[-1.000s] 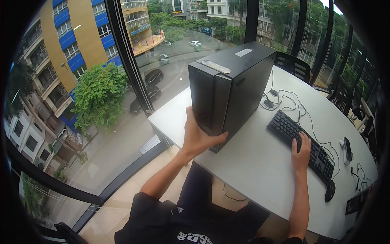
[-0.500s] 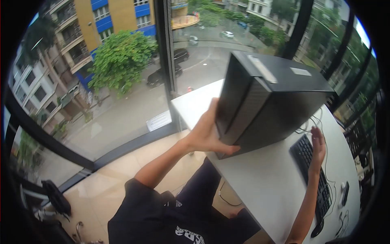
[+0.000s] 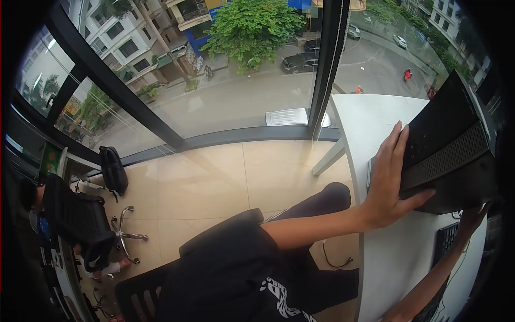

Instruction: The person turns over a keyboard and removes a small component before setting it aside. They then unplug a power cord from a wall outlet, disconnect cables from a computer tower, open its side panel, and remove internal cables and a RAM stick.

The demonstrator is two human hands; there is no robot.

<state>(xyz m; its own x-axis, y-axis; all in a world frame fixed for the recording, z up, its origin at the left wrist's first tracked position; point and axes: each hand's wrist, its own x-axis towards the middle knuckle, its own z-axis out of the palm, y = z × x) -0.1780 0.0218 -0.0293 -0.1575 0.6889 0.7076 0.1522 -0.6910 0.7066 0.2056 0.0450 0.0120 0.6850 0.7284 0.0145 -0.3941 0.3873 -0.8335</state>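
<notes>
A black computer case [image 3: 445,161] stands on the white desk [image 3: 386,268] at the right of the view. Against its near left edge lies my left hand [image 3: 391,177], fingers spread along the side and thumb across the lower front, gripping it. My right hand [image 3: 472,217] is at the lower right of the case, touching or very close to its underside; its fingers are partly hidden by the case. Beyond my right forearm a black keyboard [image 3: 444,241] shows in part on the desk, with a thin cable beside it.
A person sits in a black office chair [image 3: 80,214] at the far left, near a black backpack [image 3: 113,170] on the floor. Tall windows with dark frames [image 3: 247,134] run behind the desk. A cable plug [image 3: 348,261] lies on the floor by the desk.
The view has swung left, so the case and desk sit farther right. My right hand, earlier apart from the case above the keyboard, is now at its lower right.
</notes>
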